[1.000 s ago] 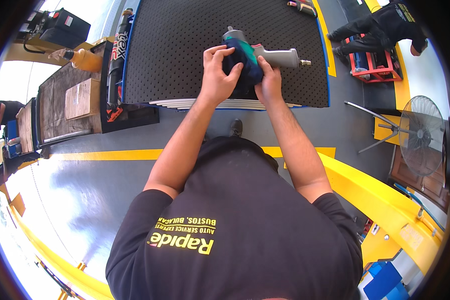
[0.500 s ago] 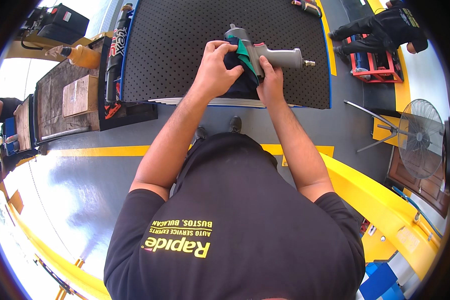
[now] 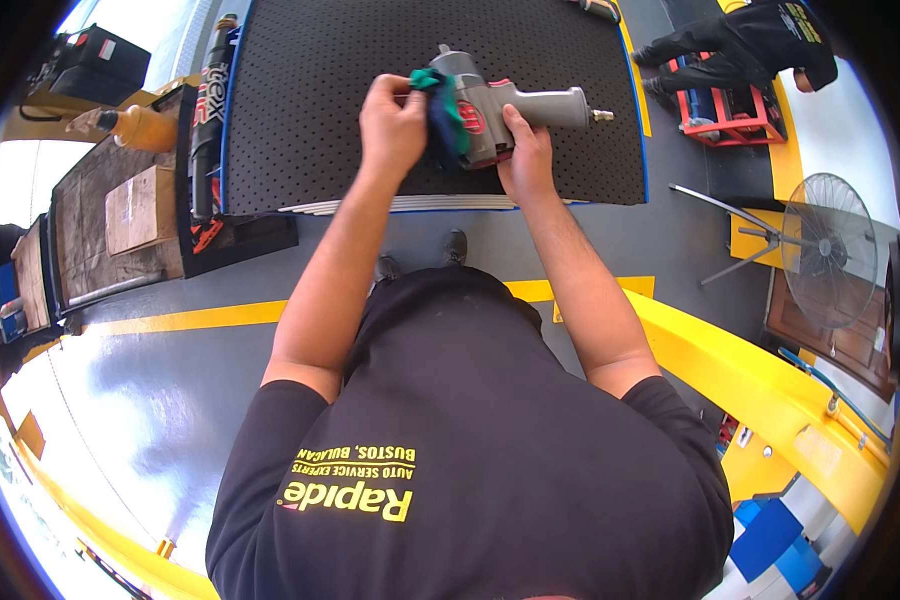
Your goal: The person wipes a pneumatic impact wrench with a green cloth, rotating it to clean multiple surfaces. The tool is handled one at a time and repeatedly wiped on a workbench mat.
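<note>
between left hand (image 3: 392, 130) and right hand (image 3: 527, 155): blocked by cloth (image 3: 442, 115), wrench (image 3: 478, 108) | left: mat (image 3: 305, 110) open toward tube (image 3: 208, 145) past its edge | right: fitting (image 3: 601, 116) juts out, open mat beyond | far right corner: tool (image 3: 600, 10) in the way

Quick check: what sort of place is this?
Probably a vehicle repair workshop: the grey air wrench in hand, what looks like a car battery at upper left, and yellow floor lines all suggest it.
</note>
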The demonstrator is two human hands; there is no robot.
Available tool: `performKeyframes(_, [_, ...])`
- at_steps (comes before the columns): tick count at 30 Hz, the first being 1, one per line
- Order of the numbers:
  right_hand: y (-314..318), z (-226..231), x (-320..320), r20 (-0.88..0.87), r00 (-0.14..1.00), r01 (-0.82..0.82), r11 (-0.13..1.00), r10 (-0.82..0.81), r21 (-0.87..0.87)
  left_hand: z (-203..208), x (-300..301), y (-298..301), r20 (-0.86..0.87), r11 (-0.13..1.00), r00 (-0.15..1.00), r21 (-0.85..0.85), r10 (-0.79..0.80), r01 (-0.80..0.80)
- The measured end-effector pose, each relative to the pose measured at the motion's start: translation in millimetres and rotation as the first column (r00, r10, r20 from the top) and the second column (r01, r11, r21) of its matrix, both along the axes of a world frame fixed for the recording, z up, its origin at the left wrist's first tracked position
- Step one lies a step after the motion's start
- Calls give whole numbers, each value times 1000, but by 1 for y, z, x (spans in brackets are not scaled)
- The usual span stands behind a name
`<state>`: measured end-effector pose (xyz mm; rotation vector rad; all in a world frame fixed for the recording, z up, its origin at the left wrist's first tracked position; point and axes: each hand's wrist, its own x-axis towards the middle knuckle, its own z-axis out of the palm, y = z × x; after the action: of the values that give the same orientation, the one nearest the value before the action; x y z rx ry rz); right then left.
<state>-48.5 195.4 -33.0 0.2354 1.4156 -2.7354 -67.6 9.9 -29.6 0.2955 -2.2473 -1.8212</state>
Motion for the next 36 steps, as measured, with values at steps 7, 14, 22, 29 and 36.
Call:
performKeyframes(7, [-1, 2, 5, 22, 1000, 19, 999, -20, 30, -32, 23, -36, -160, 398, 976, 894, -146, 206])
performKeyframes(14, [5, 5, 15, 47, 999, 18, 997, -22, 76, -37, 30, -42, -239, 177, 957, 947, -167, 267])
performKeyframes(22, [4, 3, 12, 70, 996, 46, 985, -59, 169, -50, 31, -42, -170, 290, 977, 935, -131, 201])
performKeyframes(29, [7, 4, 12, 70, 996, 44, 986, -55, 162, -31, 27, -39, -197, 280, 966, 930, -166, 238])
performKeyframes(36, [8, 3, 11, 33, 999, 6, 993, -10, 118, -26, 26, -32, -188, 467, 968, 850, -166, 245])
